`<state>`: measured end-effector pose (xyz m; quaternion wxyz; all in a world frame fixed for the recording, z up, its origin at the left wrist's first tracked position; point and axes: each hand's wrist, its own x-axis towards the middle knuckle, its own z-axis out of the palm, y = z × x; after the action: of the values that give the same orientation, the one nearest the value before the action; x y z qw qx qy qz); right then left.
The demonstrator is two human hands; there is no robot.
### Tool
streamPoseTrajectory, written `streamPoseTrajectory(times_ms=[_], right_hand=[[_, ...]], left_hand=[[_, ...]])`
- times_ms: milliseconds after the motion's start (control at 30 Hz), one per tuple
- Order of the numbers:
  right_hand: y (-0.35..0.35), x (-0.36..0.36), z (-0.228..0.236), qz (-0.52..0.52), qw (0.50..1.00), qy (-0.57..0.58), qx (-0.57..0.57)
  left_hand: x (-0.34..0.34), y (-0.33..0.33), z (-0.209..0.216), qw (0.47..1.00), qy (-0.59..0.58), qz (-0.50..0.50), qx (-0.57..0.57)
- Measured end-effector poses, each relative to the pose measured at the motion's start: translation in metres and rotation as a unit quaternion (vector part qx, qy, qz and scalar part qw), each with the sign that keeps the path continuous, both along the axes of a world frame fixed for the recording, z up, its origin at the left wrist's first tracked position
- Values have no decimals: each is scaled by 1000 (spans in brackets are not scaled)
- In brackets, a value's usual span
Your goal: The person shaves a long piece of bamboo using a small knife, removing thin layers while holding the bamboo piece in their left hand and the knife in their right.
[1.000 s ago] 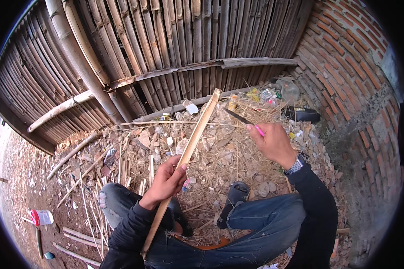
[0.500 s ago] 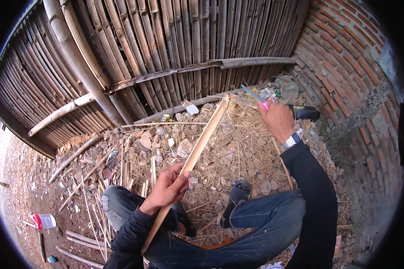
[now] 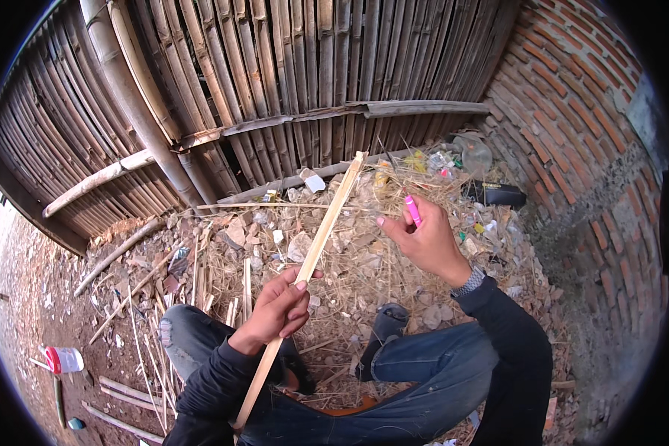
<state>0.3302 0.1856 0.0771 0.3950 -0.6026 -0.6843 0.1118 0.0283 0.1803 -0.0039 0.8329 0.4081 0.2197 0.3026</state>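
A long, pale split bamboo strip (image 3: 323,241) slants from my lap up and away, its far end ragged. My left hand (image 3: 277,306) is closed round its lower half, thumb on top. My right hand (image 3: 429,241) is closed on a knife with a pink handle (image 3: 413,211), raised to the right of the strip and apart from it. The knife's blade is seen nearly edge-on against the straw and is hard to make out. My right thumb stretches out toward the strip.
A bamboo slat wall (image 3: 297,67) stands ahead and a brick wall (image 3: 572,134) to the right. Rubble, straw and litter cover the ground. A black case (image 3: 493,194) lies far right. Cut bamboo pieces (image 3: 130,398) and a red-and-white plastic tub (image 3: 65,360) lie at left.
My right hand has come nearer and to the left, and has turned so the pink handle points up. The bamboo strip's far end has shifted slightly left.
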Motion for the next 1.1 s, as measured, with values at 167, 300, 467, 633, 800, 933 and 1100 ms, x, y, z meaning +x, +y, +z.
streamPoseTrajectory(times_ms=[167,300,467,633,800,933,1100], right_hand=[[13,-2,-20,42,984,167,-53],[19,2,-23,36,964,261,-18],[15,7,-16,11,944,315,-100],[5,2,-8,66,953,249,-160],[-1,-5,-11,239,950,71,-188],[-9,-3,-2,321,829,157,-430],[-2,8,-12,195,897,257,-303]], left_hand=[[12,-15,-4,996,50,-38,57],[20,-24,-10,990,111,-24,83],[22,-26,-10,982,147,-22,119],[19,-15,-17,976,159,27,147],[15,-4,-17,969,190,82,137],[-7,23,-18,962,198,147,117],[-13,24,-15,992,73,84,64]])
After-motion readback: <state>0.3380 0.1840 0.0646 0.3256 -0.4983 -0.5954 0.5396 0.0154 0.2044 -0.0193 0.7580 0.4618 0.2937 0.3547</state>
